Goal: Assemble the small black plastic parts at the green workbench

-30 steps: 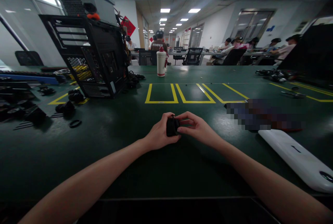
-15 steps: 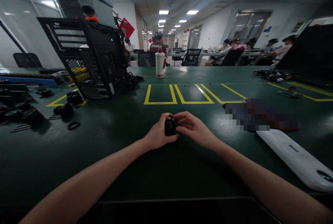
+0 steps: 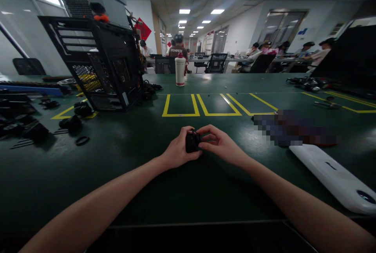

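Both hands meet over the green table near the middle of the view, around a small black rounded part (image 3: 192, 141) whose exact kind I cannot make out. My left hand (image 3: 175, 152) is wrapped round its left side, with the thumb below and the fingers over the top. On the other side, my right hand (image 3: 219, 144) has curved fingertips at the part's right edge, pinching it. Fine detail on the part is too dark to read.
A black computer case (image 3: 102, 63) stands back left, beside black parts (image 3: 70, 123) and a black ring (image 3: 82, 140). Yellow tape outlines (image 3: 180, 114) mark the table ahead. A white bottle (image 3: 180, 72) stands behind them. On the right lies a white rounded device (image 3: 329, 174). People sit farther off.
The hands and the black part stay nearly where they were. The whole view has shifted very slightly.
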A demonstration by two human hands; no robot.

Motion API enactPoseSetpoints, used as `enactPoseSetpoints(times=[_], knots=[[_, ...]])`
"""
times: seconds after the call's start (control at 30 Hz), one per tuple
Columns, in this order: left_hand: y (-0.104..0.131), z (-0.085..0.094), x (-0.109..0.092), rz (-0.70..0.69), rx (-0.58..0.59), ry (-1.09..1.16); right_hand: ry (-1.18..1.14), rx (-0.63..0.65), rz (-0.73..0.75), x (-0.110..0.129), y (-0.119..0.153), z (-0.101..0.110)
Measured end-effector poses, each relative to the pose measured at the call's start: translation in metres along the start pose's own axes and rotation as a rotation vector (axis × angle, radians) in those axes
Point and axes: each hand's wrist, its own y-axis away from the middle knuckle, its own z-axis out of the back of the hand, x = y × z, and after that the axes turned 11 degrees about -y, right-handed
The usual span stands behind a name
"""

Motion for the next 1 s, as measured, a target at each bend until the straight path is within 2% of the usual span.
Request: enactPoseSetpoints(times=[0.2, 0.37, 0.67, 0.9, 1.0], knots=[[-0.0008, -0.0009, 0.0013, 0.005, 0.007, -0.005, 0.005, 0.023, -0.018, 0.0012, 0.0020, -0.0015], [-0.0012, -0.0022, 0.0019, -0.004, 0.001, -0.011, 0.078, -0.030, -0.066, -0.0035, -0.0004, -0.0052], [-0.0017, -0.0021, 0.0030, -0.007, 0.015, -0.018, 0.007, 0.057, 0.000, 0.0020, 0.0029, -0.0001], [-0.0007, -0.0004, 0.0001, 0.004, 0.013, -0.005, 0.089, -0.054, -0.089, -0.0025, -0.0009, -0.0023], [-0.0006, -0.0010, 0.0011, 0.004, 0.018, -0.006, 0.074, -0.033, -0.060, -0.0029, -0.0012, -0.0020]])
